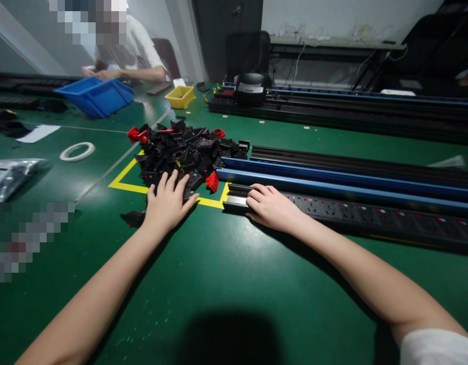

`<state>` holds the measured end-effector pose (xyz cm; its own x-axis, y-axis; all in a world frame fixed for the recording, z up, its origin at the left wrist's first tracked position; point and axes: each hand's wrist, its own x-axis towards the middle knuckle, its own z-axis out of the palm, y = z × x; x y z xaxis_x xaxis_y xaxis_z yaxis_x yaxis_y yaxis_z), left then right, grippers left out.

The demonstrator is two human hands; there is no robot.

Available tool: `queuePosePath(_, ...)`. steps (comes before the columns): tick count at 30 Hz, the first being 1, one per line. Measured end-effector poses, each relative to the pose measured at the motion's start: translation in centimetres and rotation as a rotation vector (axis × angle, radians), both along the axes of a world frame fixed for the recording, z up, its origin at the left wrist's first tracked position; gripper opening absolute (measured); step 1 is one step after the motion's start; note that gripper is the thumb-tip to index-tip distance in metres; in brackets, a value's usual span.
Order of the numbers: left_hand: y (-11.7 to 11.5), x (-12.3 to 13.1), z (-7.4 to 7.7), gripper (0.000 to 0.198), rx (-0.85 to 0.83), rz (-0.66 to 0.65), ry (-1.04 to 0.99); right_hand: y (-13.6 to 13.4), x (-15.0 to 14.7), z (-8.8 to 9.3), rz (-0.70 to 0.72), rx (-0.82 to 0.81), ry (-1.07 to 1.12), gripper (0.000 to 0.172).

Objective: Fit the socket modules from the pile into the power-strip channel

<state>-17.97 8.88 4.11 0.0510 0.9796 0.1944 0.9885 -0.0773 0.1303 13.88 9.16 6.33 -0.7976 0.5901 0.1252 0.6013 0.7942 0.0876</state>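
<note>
My left hand (166, 203) lies with fingers spread at the near edge of a heap of small black plastic parts (191, 144). Its fingertips touch the nearest pieces, and one loose black part (133, 218) is beside the wrist. My right hand (270, 205) is curled over the left end of a long black socket strip (355, 215), which has a row of outlets with small red marks. What lies under those fingers is hidden. Between the hands sits a red plastic part (212, 181), by the yellow tape outline (133, 188) around the heap.
Behind the strip run blue rails (332, 185) and black rails (313, 156). Farther back are a blue bin (95, 99), a yellow tray (180, 97) and more long strips (332, 111). A tape roll (77, 151) lies left on the green table (226, 284). Another person (138, 48) sits across.
</note>
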Motion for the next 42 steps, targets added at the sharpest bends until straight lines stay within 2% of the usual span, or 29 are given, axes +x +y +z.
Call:
queuePosePath(5,0.5,-0.1,-0.1,0.059,0.089,-0.034,-0.115,0.0,0.0,-0.1,0.006,0.003,0.0,0.026)
queuePosePath(10,2.0,2.9,-0.2,0.051,0.226,0.021,-0.493,0.1,0.1,-0.3,0.007,0.008,0.002,0.026)
queuePosePath(14,3.6,5.7,-1.9,0.039,0.338,-0.033,-0.936,0.1,0.1,-0.4,-0.001,0.019,0.001,0.026)
queuePosePath(18,3.8,6.7,-3.6,0.033,0.315,-0.007,-1.134,0.2,0.0,-0.4,0.001,0.024,0.008,0.025)
queuePosePath(22,3.5,5.5,-3.9,0.038,0.263,-0.041,-1.084,0.2,0.0,-0.4,0.0,0.033,0.012,0.026)
queuePosePath(28,4.3,3.8,-3.9,0.051,0.322,-0.045,-0.909,0.2,0.1,-0.7,-0.002,0.04,0.014,0.027)
queuePosePath(31,4.5,3.8,-3.9,0.055,0.293,-0.04,-0.82,0.2,0.1,-0.9,0.006,0.052,0.015,0.027)
queuePosePath(36,4.0,4.3,-3.5,0.05,0.298,-0.09,-0.629,0.2,0.2,-1.0,0.01,0.069,0.023,0.027)
queuePosePath(42,3.4,4.7,-3.2,0.044,0.308,-0.105,-0.551,0.2,0.2,-1.0,0.008,0.064,0.021,0.026)
